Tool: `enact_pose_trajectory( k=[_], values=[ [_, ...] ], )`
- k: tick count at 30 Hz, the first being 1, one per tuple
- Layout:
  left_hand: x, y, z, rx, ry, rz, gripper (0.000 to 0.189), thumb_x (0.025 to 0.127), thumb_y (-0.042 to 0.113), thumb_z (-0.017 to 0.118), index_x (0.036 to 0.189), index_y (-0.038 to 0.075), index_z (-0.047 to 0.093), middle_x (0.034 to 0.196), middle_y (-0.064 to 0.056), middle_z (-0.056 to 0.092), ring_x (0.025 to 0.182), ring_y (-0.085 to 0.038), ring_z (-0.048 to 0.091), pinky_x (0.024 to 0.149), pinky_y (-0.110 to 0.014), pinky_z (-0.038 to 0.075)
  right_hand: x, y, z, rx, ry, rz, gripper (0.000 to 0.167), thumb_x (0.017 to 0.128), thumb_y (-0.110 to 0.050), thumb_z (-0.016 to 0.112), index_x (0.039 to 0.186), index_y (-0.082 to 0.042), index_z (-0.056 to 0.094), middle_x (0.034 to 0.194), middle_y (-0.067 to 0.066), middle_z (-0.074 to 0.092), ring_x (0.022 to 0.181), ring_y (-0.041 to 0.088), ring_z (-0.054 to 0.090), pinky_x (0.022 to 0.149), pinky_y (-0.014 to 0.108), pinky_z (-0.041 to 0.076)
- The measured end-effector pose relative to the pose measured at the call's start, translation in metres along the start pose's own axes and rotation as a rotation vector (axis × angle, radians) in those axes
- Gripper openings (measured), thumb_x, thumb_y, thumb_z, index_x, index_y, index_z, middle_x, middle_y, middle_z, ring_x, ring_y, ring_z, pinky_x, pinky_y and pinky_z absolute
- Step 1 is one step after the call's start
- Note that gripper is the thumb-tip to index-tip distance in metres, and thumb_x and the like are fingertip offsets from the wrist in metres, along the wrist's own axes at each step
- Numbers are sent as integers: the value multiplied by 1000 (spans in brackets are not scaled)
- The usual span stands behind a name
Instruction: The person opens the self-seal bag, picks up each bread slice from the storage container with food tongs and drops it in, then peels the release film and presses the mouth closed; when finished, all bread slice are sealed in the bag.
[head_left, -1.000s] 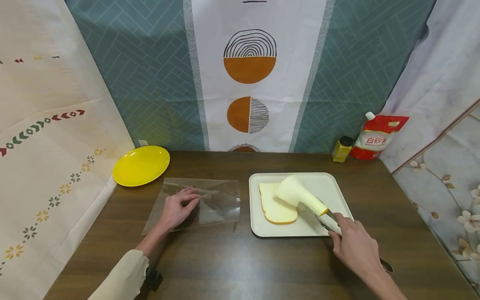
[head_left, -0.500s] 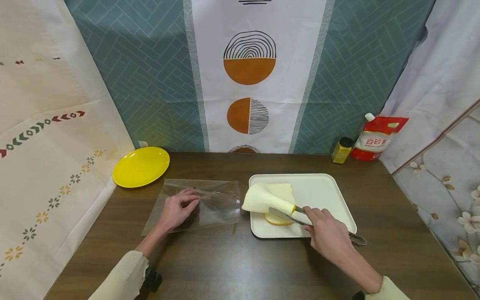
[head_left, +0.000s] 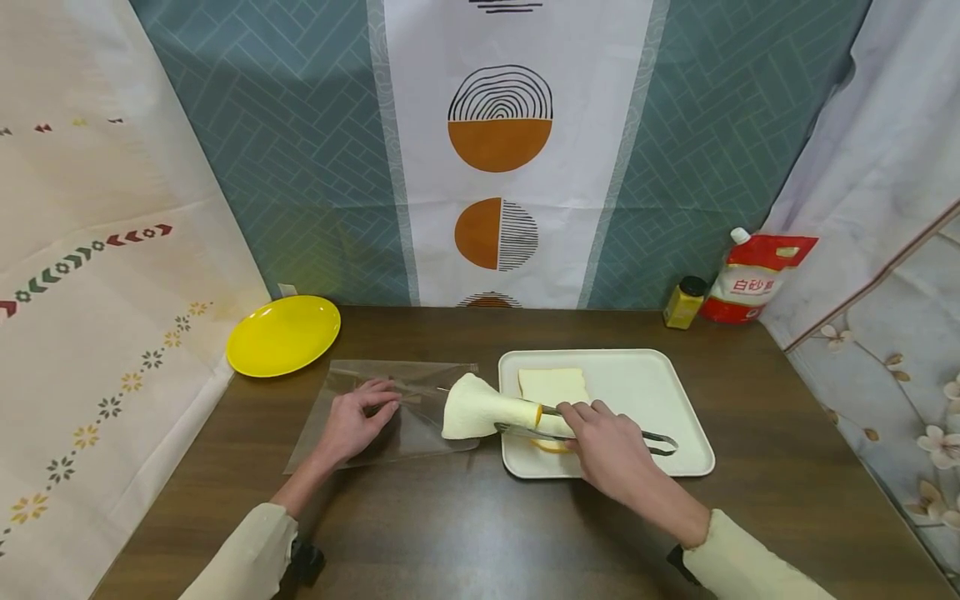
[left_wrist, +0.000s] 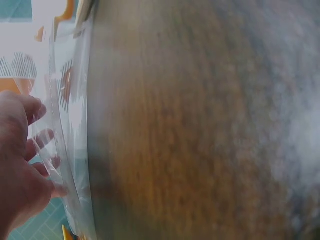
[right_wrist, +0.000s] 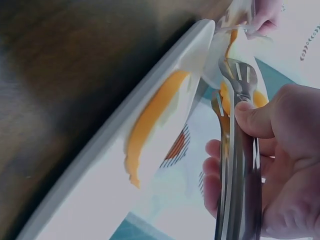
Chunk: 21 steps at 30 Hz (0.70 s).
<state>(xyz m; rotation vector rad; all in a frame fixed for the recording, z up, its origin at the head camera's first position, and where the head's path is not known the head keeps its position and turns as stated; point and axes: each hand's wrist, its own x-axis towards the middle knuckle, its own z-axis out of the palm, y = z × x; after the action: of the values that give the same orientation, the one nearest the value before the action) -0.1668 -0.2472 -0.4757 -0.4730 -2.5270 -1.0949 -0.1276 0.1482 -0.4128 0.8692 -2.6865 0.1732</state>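
Observation:
My left hand (head_left: 363,418) lies over a clear plastic bag (head_left: 442,425), thumb and fingers pinching its upper film; creases run from the fingertips toward the bag's right edge. In the left wrist view, the fingertips (left_wrist: 47,137) show against the film (left_wrist: 77,125). My right hand (head_left: 611,446) grips metal tongs (head_left: 660,446), whose tips clasp a bread slice (head_left: 480,408) curled into a cone. The wide end of that slice overlaps the bag's right end. Another bread slice (head_left: 553,383) lies flat on the white tray (head_left: 652,383), partly hidden by the tongs.
A yellow plate (head_left: 283,336) sits at the back left of the wooden table (head_left: 420,533). At the back right stand a yellow jar with a black lid (head_left: 684,302) and a red-and-white pouch (head_left: 752,279). Patterned cloths hang behind and at both sides.
The right hand has carried the tongs and the curled bread slice leftward, from over the tray to the bag's right end. The left hand has stayed in place on the bag.

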Motion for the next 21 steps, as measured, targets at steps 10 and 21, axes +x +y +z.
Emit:
enact_pose_trajectory(
  k=[10, 21],
  values=[
    [0, 5, 2, 7, 0, 21, 16, 85, 1, 77, 101, 0, 78, 115, -23, 69, 118, -44, 59, 94, -60, 48, 25, -9, 6, -29, -74, -64, 41, 82, -13, 82, 118, -7, 63, 100, 6, 67, 77, 25, 57, 46, 34, 43],
    [2, 8, 4, -3, 7, 24, 16, 85, 2, 78, 101, 1, 79, 115, -22, 70, 118, -41, 61, 93, -58, 49, 50, -23, 14, -22, -118, -87, 38, 83, -18, 81, 115, -8, 62, 98, 3, 66, 79, 24, 58, 49, 36, 47]
  ],
)
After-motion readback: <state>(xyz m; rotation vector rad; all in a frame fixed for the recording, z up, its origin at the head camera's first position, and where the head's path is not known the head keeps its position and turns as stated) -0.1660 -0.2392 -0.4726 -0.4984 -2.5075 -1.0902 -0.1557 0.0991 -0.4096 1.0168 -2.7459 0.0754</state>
